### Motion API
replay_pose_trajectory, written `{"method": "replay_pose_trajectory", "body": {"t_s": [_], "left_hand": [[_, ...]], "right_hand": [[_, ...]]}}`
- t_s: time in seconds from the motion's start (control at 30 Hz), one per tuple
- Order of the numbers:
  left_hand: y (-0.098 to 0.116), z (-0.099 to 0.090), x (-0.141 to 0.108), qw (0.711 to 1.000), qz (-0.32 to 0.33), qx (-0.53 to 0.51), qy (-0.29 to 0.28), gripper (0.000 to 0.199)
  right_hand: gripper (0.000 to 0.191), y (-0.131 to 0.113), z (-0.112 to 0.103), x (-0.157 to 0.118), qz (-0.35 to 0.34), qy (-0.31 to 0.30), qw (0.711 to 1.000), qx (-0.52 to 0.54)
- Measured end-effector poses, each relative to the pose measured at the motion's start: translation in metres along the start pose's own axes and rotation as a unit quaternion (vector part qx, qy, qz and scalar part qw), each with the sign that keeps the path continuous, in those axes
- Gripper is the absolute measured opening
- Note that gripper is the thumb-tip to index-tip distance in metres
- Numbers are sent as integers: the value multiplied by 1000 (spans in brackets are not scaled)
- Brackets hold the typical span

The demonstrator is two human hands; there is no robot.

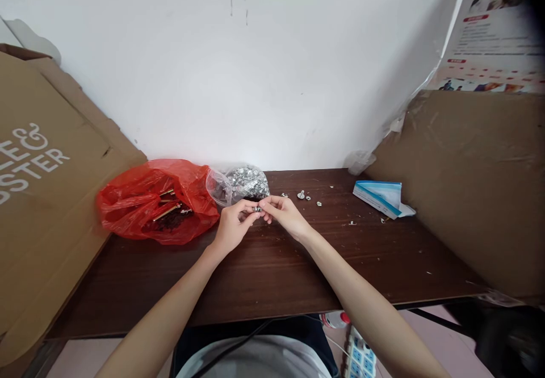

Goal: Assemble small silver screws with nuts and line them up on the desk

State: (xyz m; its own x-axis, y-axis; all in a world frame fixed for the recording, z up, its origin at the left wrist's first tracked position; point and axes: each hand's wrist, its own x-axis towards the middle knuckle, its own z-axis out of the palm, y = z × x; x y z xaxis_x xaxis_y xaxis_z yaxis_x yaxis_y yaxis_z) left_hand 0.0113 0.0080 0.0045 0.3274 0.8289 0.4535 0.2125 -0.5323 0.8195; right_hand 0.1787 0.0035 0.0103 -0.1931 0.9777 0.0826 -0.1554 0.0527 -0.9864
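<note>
Left hand (233, 223): fingertips pinching small silver metal fastener (256, 209), frame centre.
Right hand (284, 213): fingertips pinching same fastener from opposite side.
Axis: too small to tell.

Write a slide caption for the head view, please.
Both hands, left hand and right hand, pinch a small metal part over the wooden table.

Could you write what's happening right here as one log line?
left hand: pinching small metal part | right hand: pinching same part | behind: clear bag of metal pieces, red bag | surface: dark wooden table
</note>
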Motion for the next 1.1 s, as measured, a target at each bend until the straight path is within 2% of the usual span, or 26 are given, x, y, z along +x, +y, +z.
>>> {"method": "replay_pose_trajectory", "body": {"t_s": [0.13, 0.3, 0.43, 0.6, 0.87, 1.1], "left_hand": [[0, 0, -1, 998, 32, 53, -7, 18], [-5, 1, 0, 999, 20, 34, -22, 29], [-4, 2, 1, 1000, 16, 3, -4, 29], [-3, 0, 2, 999, 19, 17, 33, 27], [-3, 1, 1, 997, -9, -47, 52, 28], [-3, 0, 1, 998, -12, -43, 53, 28]], "right_hand": [[33, 1, -1, -1, 7, -30, 1000, 7], [33, 1, -1, -1, 8, -33, 999, 32], [32, 2, 0, 0, -3, -12, 999, 44], [31, 0, 3, 1, -29, 13, 999, 43], [27, 0, 4, 1, -59, 8, 997, 48], [30, 2, -3, 2, -30, -5, 999, -16]]}}
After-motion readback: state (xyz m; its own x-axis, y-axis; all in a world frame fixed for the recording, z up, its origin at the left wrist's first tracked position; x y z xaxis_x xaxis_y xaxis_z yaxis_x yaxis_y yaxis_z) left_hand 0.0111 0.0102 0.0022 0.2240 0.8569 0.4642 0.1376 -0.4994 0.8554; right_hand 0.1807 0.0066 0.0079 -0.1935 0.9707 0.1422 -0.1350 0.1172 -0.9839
